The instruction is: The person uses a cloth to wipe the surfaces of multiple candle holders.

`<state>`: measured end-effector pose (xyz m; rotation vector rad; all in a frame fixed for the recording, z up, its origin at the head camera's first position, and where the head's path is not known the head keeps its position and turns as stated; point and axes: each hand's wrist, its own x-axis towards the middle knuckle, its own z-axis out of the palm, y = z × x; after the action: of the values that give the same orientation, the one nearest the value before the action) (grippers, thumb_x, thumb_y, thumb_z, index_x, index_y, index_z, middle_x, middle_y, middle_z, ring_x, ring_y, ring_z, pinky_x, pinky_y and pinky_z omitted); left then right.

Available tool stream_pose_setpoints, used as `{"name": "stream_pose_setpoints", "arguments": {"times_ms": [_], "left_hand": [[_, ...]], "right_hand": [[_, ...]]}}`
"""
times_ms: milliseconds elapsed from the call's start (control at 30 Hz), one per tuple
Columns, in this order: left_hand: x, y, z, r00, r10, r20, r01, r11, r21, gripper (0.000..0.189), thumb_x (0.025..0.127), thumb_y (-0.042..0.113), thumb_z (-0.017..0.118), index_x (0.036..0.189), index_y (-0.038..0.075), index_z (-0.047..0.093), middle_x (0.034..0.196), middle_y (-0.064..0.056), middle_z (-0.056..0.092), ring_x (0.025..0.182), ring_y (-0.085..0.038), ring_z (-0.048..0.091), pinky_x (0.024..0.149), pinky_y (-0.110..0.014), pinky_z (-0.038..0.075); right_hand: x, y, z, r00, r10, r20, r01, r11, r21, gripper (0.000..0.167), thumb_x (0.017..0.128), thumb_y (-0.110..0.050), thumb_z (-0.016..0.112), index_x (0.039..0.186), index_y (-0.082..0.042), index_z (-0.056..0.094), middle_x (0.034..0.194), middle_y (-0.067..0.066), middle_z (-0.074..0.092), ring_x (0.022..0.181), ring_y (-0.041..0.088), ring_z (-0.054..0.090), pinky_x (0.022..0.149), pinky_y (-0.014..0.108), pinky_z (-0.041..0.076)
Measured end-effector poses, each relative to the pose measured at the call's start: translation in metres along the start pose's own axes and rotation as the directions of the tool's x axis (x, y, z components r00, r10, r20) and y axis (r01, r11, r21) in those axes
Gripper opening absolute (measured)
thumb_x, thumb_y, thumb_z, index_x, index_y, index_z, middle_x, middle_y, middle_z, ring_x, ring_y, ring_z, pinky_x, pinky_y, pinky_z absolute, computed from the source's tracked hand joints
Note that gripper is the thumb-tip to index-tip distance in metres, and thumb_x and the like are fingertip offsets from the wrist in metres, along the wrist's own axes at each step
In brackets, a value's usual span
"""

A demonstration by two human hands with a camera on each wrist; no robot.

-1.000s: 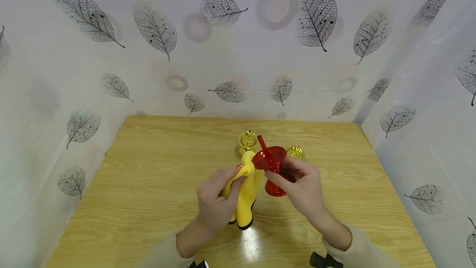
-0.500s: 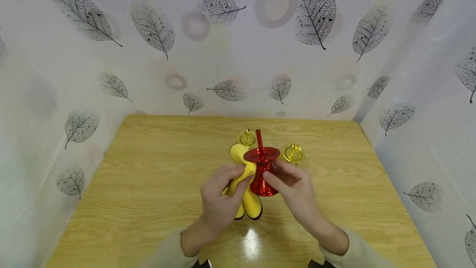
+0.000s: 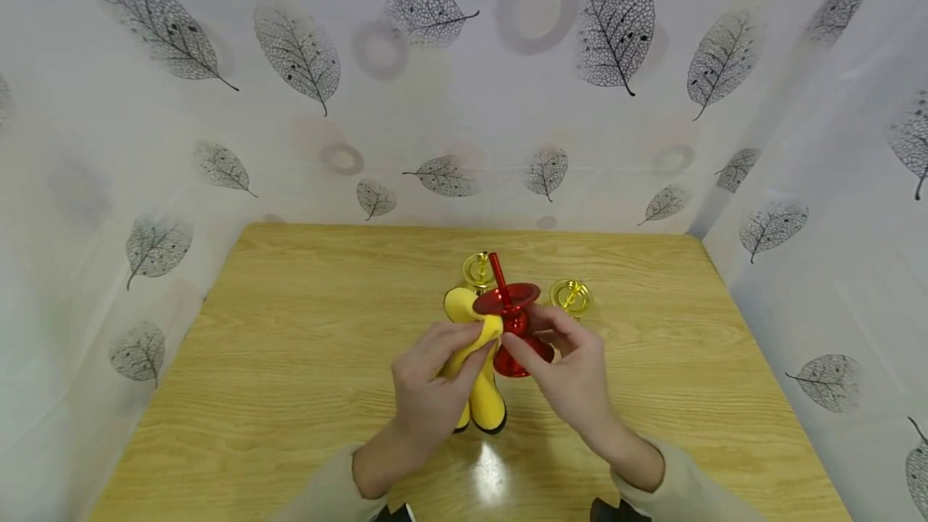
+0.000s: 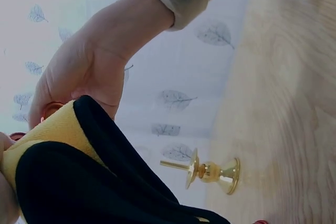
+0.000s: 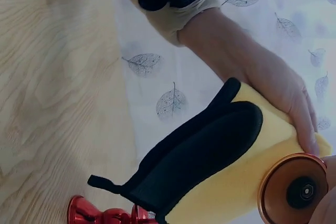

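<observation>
My left hand (image 3: 431,389) pinches a folded yellow cloth (image 3: 487,408) with black edging. My right hand (image 3: 576,377) grips a shiny red candlestick (image 3: 516,322) by its waist, its wide dish on top and a thin stem leaning left. Both are held up over the table, and the bunched cloth is right at the candlestick's left side. In the right wrist view the candlestick's hollow underside (image 5: 278,184) faces the camera, and the cloth's black side (image 5: 194,166) with a small loop hangs in front of my left hand. The right fingertips are partly hidden behind the candlestick.
Two gold candlesticks stand farther back on the wooden table (image 3: 312,329), one at the left (image 3: 476,271) and one at the right (image 3: 571,297). Another red candlestick (image 5: 100,214) stands on the table in the right wrist view. Leaf-printed curtains (image 3: 449,87) enclose the table.
My right hand has moved left, bringing the candlestick closer to the cloth. The candlestick came upright, then tipped slightly left again. The cloth has shifted in my left hand, its upper end swinging left.
</observation>
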<state>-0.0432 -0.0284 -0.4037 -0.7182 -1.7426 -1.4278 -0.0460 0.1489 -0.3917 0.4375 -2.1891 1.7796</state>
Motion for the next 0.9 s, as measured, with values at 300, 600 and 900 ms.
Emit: {"name": "stream_pose_setpoints", "arguments": {"times_ms": [300, 600, 900], "left_hand": [[0.000, -0.002, -0.002, 0.999, 0.048, -0.008, -0.048, 0.998, 0.033, 0.016, 0.085, -0.011, 0.080, 0.100, -0.010, 0.077, 0.093, -0.022, 0.077, 0.081, -0.034, 0.078, 0.083, -0.021, 0.065], [0.001, 0.000, -0.004, 0.999, 0.045, 0.000, -0.045, 0.999, 0.025, 0.023, 0.079, -0.016, 0.082, 0.100, -0.009, 0.076, 0.093, -0.022, 0.077, 0.082, -0.034, 0.079, 0.083, -0.022, 0.065], [0.002, 0.002, -0.005, 0.998, 0.058, -0.012, -0.058, 0.998, 0.006, 0.027, 0.076, -0.019, 0.083, 0.100, -0.010, 0.077, 0.090, -0.021, 0.077, 0.079, -0.032, 0.078, 0.081, -0.021, 0.065]], "right_hand": [[0.000, 0.001, -0.005, 0.989, 0.097, 0.114, -0.121, 0.968, 0.221, 0.031, 0.093, 0.008, 0.072, 0.122, -0.002, 0.074, 0.108, -0.005, 0.078, 0.094, 0.008, 0.073, 0.081, 0.023, 0.065], [0.003, -0.007, -0.015, 0.945, 0.196, 0.261, -0.291, 0.870, 0.398, 0.031, 0.100, 0.002, 0.065, 0.123, -0.016, 0.077, 0.110, -0.008, 0.078, 0.098, 0.007, 0.071, 0.085, 0.024, 0.064], [0.004, -0.011, -0.010, 0.987, 0.035, 0.155, -0.056, 0.990, 0.132, 0.037, 0.095, 0.004, 0.072, 0.132, 0.007, 0.068, 0.111, -0.011, 0.078, 0.098, 0.010, 0.074, 0.085, 0.023, 0.064]]}}
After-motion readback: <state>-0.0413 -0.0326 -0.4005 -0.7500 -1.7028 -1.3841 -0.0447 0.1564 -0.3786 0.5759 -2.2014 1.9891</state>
